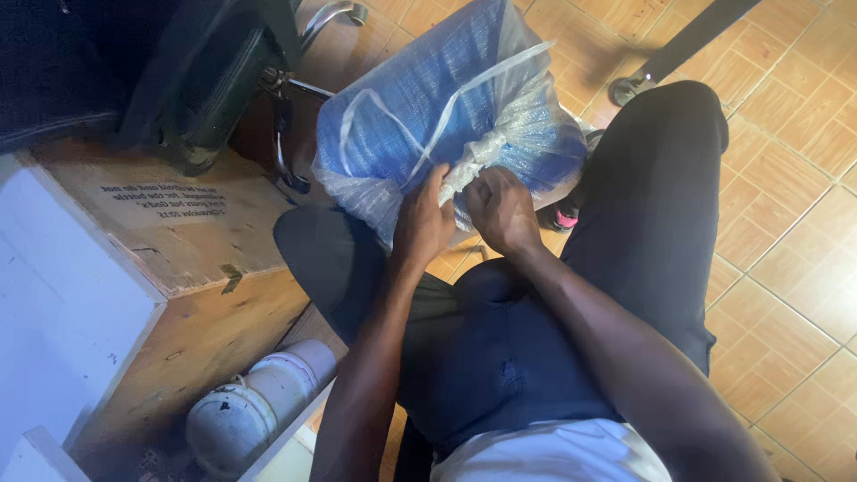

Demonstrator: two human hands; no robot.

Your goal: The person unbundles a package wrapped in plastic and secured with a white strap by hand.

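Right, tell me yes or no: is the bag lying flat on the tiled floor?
No, the bag is propped between the person's knees, with the left hand and the right hand gripping its knotted neck.

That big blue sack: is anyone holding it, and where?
Yes. Both hands, left hand and right hand, grip the blue sack at its twisted, bunched-up neck.

A small workroom or storeroom, it seems: orange-brown tiled floor (pixel 786 223), a bare plywood shelf unit (pixel 192 268), a white plastic container (pixel 254 406) tucked under it, and a chrome-legged chair (pixel 326 18).
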